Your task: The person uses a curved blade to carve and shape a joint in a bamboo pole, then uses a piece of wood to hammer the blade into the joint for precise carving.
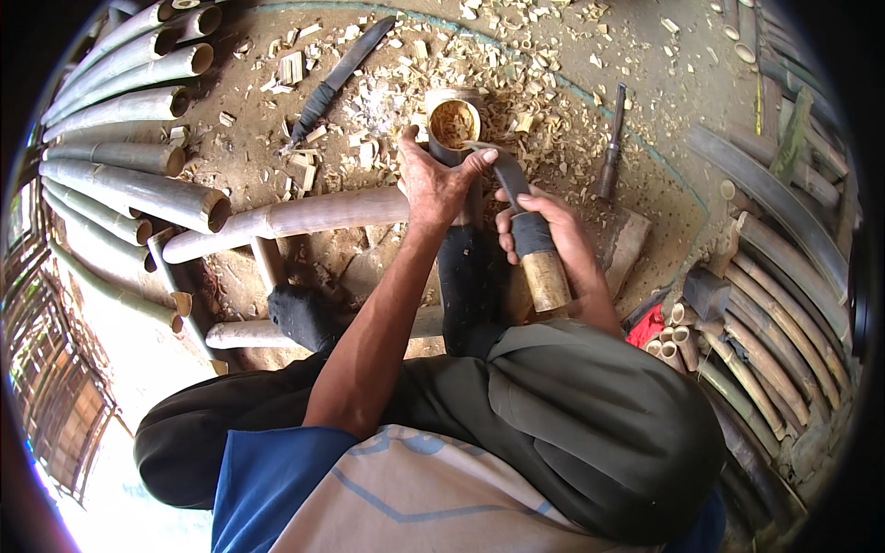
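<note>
A bamboo tube (431, 138) points away from me, its round open end holding pale shavings (454, 122). My left hand (435, 182) is wrapped around the tube below that end, with the thumb against the knife blade. In my right hand (564, 224) is a knife (546, 281) with a thick handle, pale at the butt and bound in black higher up. Its dark blade (509, 178) slants up to the left, and the tip lies at the tube's rim. Part of the tube is hidden behind my left hand.
Bamboo poles (138, 189) are stacked at the left, and cut bamboo lengths (770, 318) at the right. A machete (348, 69) lies beyond my left hand, a chisel-like tool (612, 147) to the right. Shavings cover the ground. A low bamboo frame (304, 214) stands before my legs.
</note>
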Demonstrator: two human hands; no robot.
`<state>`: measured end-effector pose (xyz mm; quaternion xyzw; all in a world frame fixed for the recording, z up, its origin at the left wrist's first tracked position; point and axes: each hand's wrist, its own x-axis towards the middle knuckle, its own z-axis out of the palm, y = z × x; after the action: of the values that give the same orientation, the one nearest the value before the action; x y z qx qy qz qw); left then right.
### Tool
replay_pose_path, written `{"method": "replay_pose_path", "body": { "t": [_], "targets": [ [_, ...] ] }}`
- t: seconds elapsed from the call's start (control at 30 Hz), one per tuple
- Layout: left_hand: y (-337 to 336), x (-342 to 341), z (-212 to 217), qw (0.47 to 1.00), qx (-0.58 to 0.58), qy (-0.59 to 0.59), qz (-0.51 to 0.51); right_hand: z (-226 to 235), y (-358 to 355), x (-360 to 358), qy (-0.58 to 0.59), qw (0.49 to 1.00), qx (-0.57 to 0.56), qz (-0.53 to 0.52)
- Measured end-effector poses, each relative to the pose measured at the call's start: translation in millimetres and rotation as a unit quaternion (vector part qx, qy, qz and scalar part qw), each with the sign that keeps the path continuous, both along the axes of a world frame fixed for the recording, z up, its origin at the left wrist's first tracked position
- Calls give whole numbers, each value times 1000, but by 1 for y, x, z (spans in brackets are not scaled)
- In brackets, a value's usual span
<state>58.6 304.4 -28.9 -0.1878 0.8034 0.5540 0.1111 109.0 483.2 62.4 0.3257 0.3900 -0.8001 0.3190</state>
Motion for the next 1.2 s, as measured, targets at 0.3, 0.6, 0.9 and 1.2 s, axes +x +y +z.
{"method": "replay_pose_path", "body": {
  "t": [0.3,0.6,0.9,1.2],
  "targets": [
    [14,-5,13,987,-142,-78,-23,-19,0,-6,8,1000,-8,-6],
    [33,-23,16,963,-227,-146,-2,-34,8,-14,41,998,40,7],
    [-4,-22,2,972,134,-28,192,-4,48,-54,185,975,98,70],
    [8,-48,1,975,139,-20,171,1,64,-160,620,152,658,399]
  ]
}}
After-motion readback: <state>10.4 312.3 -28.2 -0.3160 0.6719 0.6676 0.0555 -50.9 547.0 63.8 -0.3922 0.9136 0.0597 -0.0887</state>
